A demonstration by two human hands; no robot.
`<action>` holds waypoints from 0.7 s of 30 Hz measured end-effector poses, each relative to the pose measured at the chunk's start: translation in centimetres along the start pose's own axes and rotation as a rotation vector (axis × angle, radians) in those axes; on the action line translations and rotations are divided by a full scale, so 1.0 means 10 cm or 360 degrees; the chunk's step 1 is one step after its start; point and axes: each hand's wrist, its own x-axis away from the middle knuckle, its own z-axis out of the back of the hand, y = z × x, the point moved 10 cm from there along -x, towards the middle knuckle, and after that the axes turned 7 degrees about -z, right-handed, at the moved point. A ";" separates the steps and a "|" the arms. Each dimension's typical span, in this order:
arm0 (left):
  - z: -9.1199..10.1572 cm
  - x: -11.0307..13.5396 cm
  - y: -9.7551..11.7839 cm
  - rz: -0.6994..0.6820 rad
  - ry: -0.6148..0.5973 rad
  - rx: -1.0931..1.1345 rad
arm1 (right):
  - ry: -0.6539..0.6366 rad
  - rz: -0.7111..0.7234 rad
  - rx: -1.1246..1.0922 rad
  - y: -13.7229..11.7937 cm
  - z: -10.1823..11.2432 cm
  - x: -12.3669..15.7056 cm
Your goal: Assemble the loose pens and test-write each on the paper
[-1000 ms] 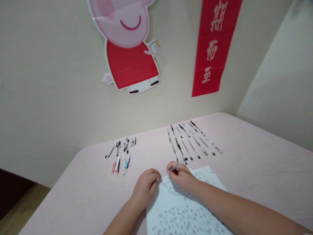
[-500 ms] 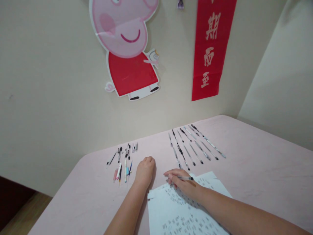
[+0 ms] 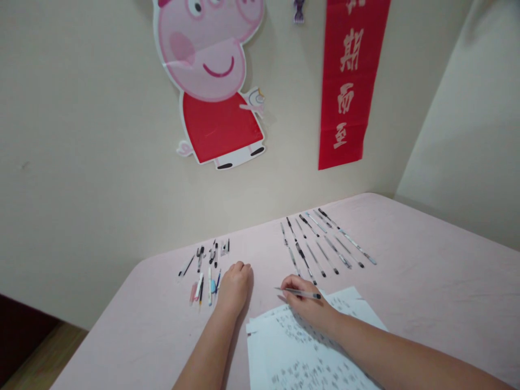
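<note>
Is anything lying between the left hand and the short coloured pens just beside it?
Nothing visible. The left hand lies on the pink table right beside the coloured pens, only bare cloth between them. The right hand, holding a clear pen, is off to the other side.

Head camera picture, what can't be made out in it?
Paper: head view, writing blurred, near edge cut off by the frame.
Left hand: head view, fingers curled under, so anything inside is hidden.
Small pens beside it: head view, too small to tell apart.
</note>
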 end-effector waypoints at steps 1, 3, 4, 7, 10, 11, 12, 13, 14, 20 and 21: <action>0.02 0.01 -0.03 0.0023 0.0100 0.0156 | -0.0007 0.0012 0.0012 -0.02 0.00 0.00; 0.06 0.02 -0.13 0.0111 0.0322 0.0520 | -0.0019 0.0037 0.0029 -0.08 0.00 0.01; 0.05 0.04 -0.19 0.0194 0.0418 0.0723 | -0.0024 0.0053 0.0036 -0.11 0.01 0.02; -0.13 0.08 -0.36 0.0544 0.0530 0.1442 | -0.0045 0.0161 0.0049 -0.23 0.02 0.07; -0.34 0.10 -0.30 0.0781 0.0471 0.2149 | -0.0115 0.0347 0.0063 -0.37 0.01 0.14; -0.38 0.10 -0.25 0.0818 0.0440 0.2324 | -0.0142 0.0402 0.0062 -0.40 -0.01 0.16; -0.40 0.11 -0.20 0.0848 0.0404 0.2467 | -0.0167 0.0444 0.0052 -0.42 -0.02 0.18; -0.42 0.11 -0.15 0.0872 0.0368 0.2581 | -0.0193 0.0477 0.0033 -0.44 -0.03 0.20; -0.43 0.11 -0.12 0.0898 0.0339 0.2669 | -0.0208 0.0503 0.0007 -0.44 -0.04 0.21; -0.49 0.13 -0.01 0.0964 0.0246 0.2874 | -0.0153 0.0521 -0.0051 -0.40 -0.03 0.20; -0.50 0.13 0.00 0.0963 0.0232 0.2883 | -0.0139 0.0496 -0.0048 -0.39 -0.02 0.19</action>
